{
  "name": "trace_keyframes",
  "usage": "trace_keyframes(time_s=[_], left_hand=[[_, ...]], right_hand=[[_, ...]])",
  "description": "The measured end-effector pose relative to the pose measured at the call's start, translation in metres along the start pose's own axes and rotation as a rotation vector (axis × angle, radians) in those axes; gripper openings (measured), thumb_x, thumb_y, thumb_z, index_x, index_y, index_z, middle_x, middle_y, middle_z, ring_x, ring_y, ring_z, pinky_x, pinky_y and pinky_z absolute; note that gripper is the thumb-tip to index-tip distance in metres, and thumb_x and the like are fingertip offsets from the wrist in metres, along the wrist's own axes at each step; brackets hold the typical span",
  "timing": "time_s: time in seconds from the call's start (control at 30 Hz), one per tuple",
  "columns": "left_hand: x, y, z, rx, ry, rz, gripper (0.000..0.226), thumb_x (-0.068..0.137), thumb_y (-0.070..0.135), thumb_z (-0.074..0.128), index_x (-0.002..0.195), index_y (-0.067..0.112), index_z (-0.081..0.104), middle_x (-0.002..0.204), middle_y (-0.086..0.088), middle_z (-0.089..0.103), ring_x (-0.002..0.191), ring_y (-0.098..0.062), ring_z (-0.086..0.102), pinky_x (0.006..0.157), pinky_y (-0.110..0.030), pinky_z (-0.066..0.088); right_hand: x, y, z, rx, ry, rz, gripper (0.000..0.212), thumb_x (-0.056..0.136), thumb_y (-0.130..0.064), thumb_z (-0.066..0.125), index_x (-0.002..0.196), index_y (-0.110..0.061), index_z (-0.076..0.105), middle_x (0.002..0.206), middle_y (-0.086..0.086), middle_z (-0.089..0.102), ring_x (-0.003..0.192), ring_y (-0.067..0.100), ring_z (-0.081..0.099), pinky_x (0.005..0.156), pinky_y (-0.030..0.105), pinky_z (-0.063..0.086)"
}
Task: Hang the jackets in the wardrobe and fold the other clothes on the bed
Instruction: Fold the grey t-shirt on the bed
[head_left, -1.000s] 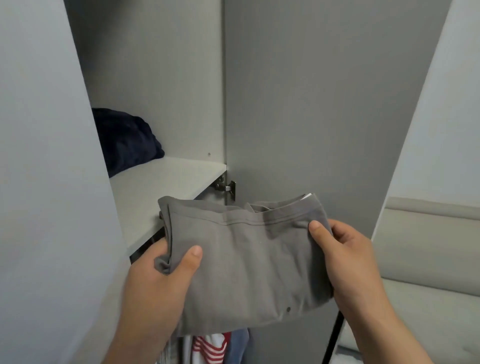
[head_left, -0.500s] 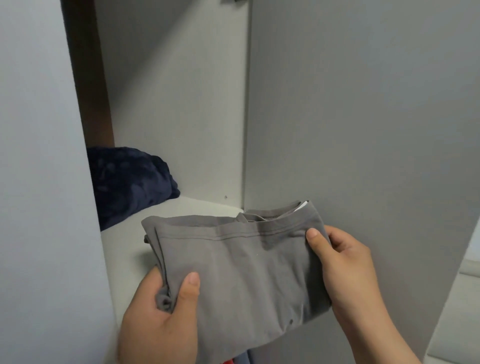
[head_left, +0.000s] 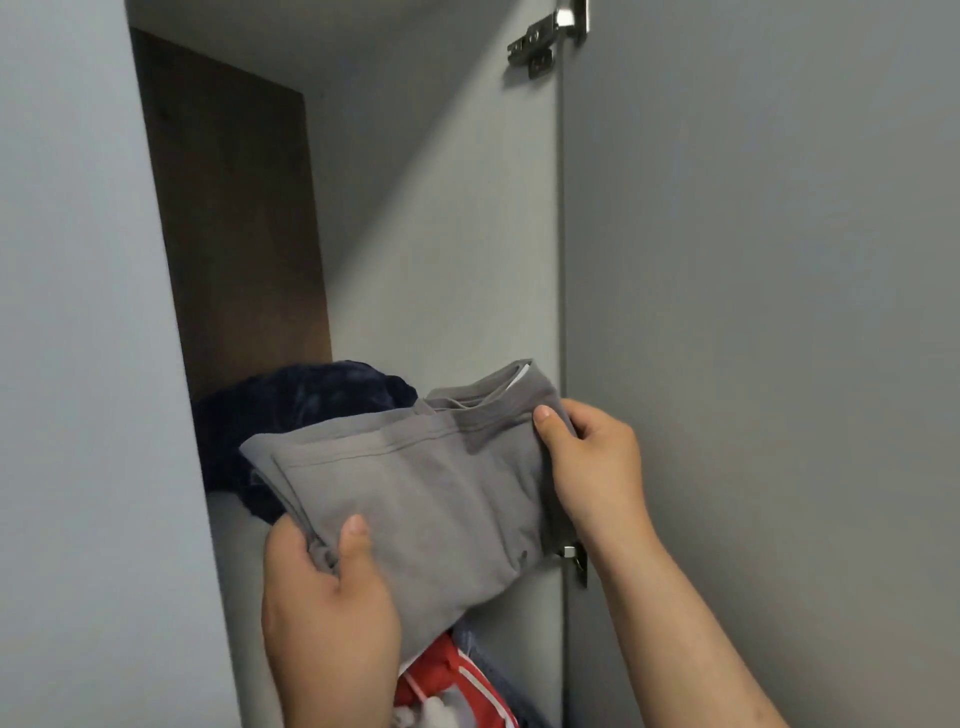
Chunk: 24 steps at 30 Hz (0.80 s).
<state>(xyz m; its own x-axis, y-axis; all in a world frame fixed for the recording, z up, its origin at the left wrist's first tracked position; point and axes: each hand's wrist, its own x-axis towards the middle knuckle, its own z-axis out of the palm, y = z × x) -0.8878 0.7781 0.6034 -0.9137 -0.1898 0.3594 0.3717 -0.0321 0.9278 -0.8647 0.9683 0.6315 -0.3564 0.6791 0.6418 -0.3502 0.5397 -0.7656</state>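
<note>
A folded grey garment (head_left: 415, 499), soft, light and likely to unfold unless gripped at both side edges, is held before the wardrobe shelf (head_left: 234, 535). The left hand (head_left: 327, 613) and right hand (head_left: 592, 467) pinch those edges, beside a dark blue bundle (head_left: 301, 405).

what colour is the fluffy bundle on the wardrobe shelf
Dark navy blue; the fluffy bundle shows in the head view, behind the folded grey garment.
</note>
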Motion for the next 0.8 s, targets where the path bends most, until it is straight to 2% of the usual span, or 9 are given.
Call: trace_keyframes(time_s=[0.2, 0.27, 0.37, 0.47, 0.53, 0.6, 0.67, 0.77, 0.8], left_hand=[[0.008, -0.011, 0.008, 0.083, 0.063, -0.075, 0.028, 0.090, 0.017, 0.063, 0.117, 0.017, 0.055, 0.106, -0.006, 0.061, 0.087, -0.021, 0.048, 0.078, -0.033, 0.034], [0.009, -0.013, 0.008, 0.088, 0.060, -0.120, 0.046, 0.087, 0.013, 0.067, 0.130, 0.015, 0.051, 0.112, -0.010, 0.062, 0.091, -0.025, 0.052, 0.084, -0.036, 0.038], [0.008, -0.011, 0.010, 0.122, 0.045, -0.145, 0.072, 0.081, 0.007, 0.073, 0.144, 0.018, 0.040, 0.124, -0.012, 0.059, 0.110, -0.032, 0.057, 0.098, -0.040, 0.038], [0.009, -0.009, 0.011, 0.156, 0.031, -0.146, 0.089, 0.077, 0.004, 0.075, 0.151, 0.019, 0.028, 0.138, -0.013, 0.054, 0.123, -0.033, 0.052, 0.104, -0.038, 0.035], [0.012, -0.010, 0.009, 0.194, 0.011, -0.138, 0.095, 0.076, 0.004, 0.077, 0.153, 0.016, 0.024, 0.145, -0.014, 0.048, 0.129, -0.033, 0.047, 0.107, -0.038, 0.032], [0.014, -0.013, 0.008, 0.289, 0.002, -0.088, 0.100, 0.071, 0.004, 0.081, 0.153, 0.011, 0.024, 0.151, -0.016, 0.039, 0.137, -0.034, 0.038, 0.111, -0.041, 0.027], [0.011, -0.015, 0.009, 0.448, -0.010, 0.060, 0.096, 0.070, 0.013, 0.082, 0.151, 0.008, 0.030, 0.158, -0.019, 0.027, 0.146, -0.036, 0.023, 0.116, -0.046, 0.023], [0.003, -0.020, 0.009, 0.778, -0.033, 0.377, 0.081, 0.063, 0.037, 0.067, 0.136, 0.005, 0.054, 0.149, -0.020, 0.041, 0.139, -0.045, 0.035, 0.108, -0.059, 0.034], [-0.001, -0.015, 0.009, 0.896, -0.117, 0.379, 0.082, 0.066, 0.048, 0.060, 0.139, 0.011, 0.053, 0.152, -0.016, 0.039, 0.142, -0.041, 0.033, 0.110, -0.058, 0.031]], right_hand=[[0.016, 0.049, 0.028, 0.015, -0.070, 0.046, 0.026, 0.094, -0.020, 0.060, 0.074, -0.004, 0.063, 0.059, -0.010, 0.052, 0.056, 0.000, 0.039, 0.050, 0.022, 0.033], [0.023, 0.064, 0.034, -0.049, -0.088, 0.071, 0.029, 0.093, -0.024, 0.060, 0.069, -0.008, 0.062, 0.055, -0.012, 0.054, 0.055, 0.001, 0.041, 0.050, 0.023, 0.035], [0.035, 0.076, 0.045, -0.179, -0.163, 0.099, 0.031, 0.092, -0.029, 0.060, 0.065, -0.014, 0.059, 0.057, -0.014, 0.059, 0.059, 0.011, 0.052, 0.056, 0.030, 0.041], [0.045, 0.075, 0.055, -0.229, -0.280, 0.143, 0.016, 0.092, -0.026, 0.057, 0.092, -0.021, 0.072, 0.088, -0.010, 0.072, 0.085, 0.013, 0.064, 0.070, 0.026, 0.045], [0.047, 0.073, 0.056, -0.290, -0.343, 0.132, 0.024, 0.093, -0.024, 0.056, 0.112, -0.022, 0.070, 0.108, -0.005, 0.071, 0.099, 0.013, 0.064, 0.080, 0.022, 0.042], [0.043, 0.072, 0.051, -0.367, -0.362, 0.049, 0.026, 0.094, -0.026, 0.056, 0.116, -0.023, 0.069, 0.114, -0.006, 0.070, 0.105, 0.012, 0.063, 0.083, 0.020, 0.040], [0.029, 0.071, 0.041, -0.399, -0.339, -0.041, 0.023, 0.094, -0.029, 0.056, 0.112, -0.028, 0.071, 0.114, -0.014, 0.069, 0.107, 0.007, 0.060, 0.086, 0.019, 0.040], [-0.001, 0.064, 0.028, -0.408, -0.386, -0.196, 0.020, 0.089, -0.039, 0.054, 0.097, -0.032, 0.072, 0.103, -0.020, 0.067, 0.100, 0.003, 0.058, 0.089, 0.020, 0.043], [-0.009, 0.061, 0.026, -0.438, -0.446, -0.234, 0.028, 0.087, -0.046, 0.051, 0.098, -0.031, 0.072, 0.105, -0.020, 0.066, 0.102, 0.004, 0.057, 0.093, 0.023, 0.042]])
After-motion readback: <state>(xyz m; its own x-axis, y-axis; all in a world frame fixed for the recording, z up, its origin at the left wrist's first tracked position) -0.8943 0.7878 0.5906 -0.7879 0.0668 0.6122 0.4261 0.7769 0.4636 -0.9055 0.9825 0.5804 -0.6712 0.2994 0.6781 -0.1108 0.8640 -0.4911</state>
